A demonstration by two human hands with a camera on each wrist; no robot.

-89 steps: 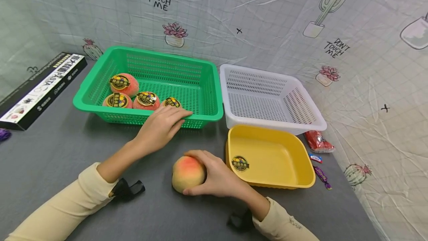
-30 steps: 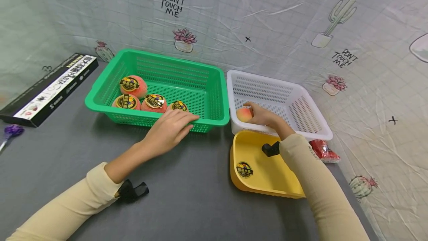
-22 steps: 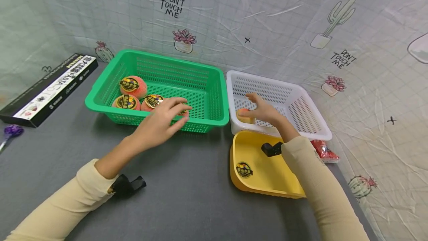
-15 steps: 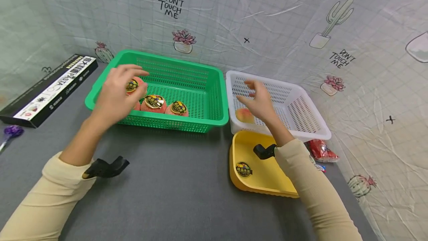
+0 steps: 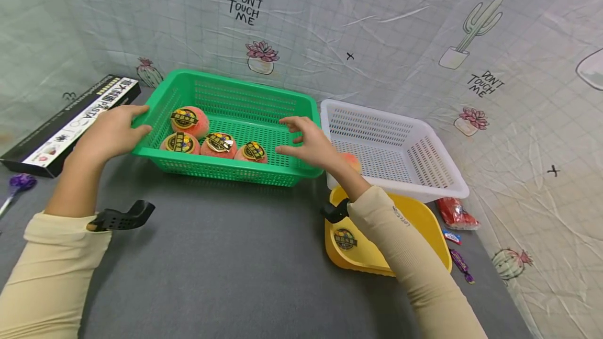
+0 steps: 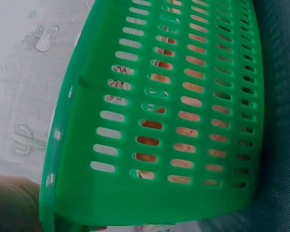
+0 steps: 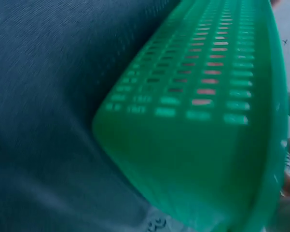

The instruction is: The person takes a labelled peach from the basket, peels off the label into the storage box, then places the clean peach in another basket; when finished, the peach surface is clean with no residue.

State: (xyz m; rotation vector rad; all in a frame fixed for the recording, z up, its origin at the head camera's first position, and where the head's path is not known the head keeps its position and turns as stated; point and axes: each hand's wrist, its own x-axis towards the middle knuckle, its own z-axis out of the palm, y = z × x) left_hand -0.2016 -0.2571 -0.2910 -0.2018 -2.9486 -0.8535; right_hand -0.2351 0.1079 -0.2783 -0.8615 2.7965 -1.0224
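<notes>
Several peaches, including one peach (image 5: pixel 189 122), most with black-and-gold stickers, sit along the left and front of a green basket (image 5: pixel 301 169). My left hand (image 5: pixel 110 132) is at the basket's left rim, its thumb and fingertips right at the edge. In the left wrist view that hand shows partly behind the rim. Over the right end of the green basket is my right hand (image 5: pixel 308 143), fingers and thumb spread apart with nothing between them. A single peach (image 5: pixel 350 161) lies in the white basket (image 5: pixel 400 187), partly hidden by my right wrist.
A yellow tub (image 5: pixel 435 224) bearing a round sticker (image 5: pixel 345 239) stands before the white basket. At the right lie a red packet (image 5: pixel 457 213) and small wrapped candies (image 5: pixel 460 264). A black pasta box (image 5: pixel 70 124) and purple lollipop (image 5: pixel 21 181) lie at the left.
My right hand carried a peach from the table into the white basket, released it, then moved left over the green basket. My left hand moved from the front rim to the left rim.
</notes>
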